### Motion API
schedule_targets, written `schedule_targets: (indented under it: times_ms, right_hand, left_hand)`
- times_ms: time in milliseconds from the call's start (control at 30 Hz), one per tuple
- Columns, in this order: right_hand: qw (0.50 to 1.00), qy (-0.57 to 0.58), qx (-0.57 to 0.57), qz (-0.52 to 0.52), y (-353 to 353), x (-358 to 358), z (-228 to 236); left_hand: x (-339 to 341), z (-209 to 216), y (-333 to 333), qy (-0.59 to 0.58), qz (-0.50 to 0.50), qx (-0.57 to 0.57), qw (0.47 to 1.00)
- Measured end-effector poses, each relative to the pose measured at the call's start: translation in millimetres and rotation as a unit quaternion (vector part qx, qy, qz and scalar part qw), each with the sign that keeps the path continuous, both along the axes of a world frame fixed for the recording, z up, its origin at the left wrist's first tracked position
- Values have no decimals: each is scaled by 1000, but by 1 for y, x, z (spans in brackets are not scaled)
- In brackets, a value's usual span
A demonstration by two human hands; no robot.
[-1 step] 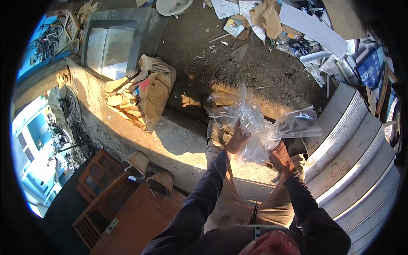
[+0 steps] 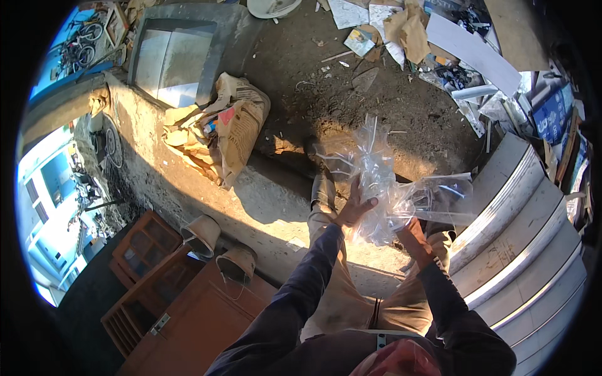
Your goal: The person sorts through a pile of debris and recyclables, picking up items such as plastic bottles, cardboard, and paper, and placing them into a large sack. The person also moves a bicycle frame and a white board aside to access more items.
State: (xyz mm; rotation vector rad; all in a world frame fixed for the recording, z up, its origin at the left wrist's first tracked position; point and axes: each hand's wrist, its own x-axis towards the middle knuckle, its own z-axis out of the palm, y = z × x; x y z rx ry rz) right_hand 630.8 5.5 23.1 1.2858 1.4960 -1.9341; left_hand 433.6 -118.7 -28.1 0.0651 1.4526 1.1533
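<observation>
Between the knees: clear plastic (image 2: 378,172) up in both hands, crumpled, flashing in the sun, over a bright patch of ground (image 2: 379,257).
Left hand (image 2: 356,212): closed on the near left side, thumb across the film, fingers pointing away from the body.
Right hand (image 2: 415,242): near the left but apart from it, up against the lower right folds; its fingertips are lost there, so I can't tell how tight it grips.
Film's lie: no one straight axis; one limb spikes away from the body, another flares right, toward the pale panels (image 2: 501,235).
Bunched folds: looks like loose sheeting being gathered and handled right now.
Slippery film: the next move calls, I'd judge, for a firm pinch each side; it could spring open.
Out left: torn paper sack (image 2: 246,128), two buckets (image 2: 234,268) nearer.
Far right: a scrap heap (image 2: 461,66).
</observation>
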Motion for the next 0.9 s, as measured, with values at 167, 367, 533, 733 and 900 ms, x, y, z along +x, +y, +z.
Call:
schedule_targets:
  times_ms: [167, 367, 533, 733, 900]
  right_hand:
    - [897, 158, 149, 384, -38, -123, 77]
    - [915, 274, -286, 76, -139, -283, 63]
    - [971, 208, -114, 24, -143, -414, 72]
    - [983, 143, 112, -37, -149, -564, 12]
    - [989, 37, 130, 52, -145, -588, -11]
  left_hand:
    - [-100, 146, -64, 85, 149, -11, 985]
    - [-302, 317, -195, 273, 279, -110, 914]
    - [-460, 347, -251, 371, -11, -248, 895]
    - [-564, 188, -233, 441, -398, -182, 784]
    - [-566, -31, -193, 378, -539, -288, 696]
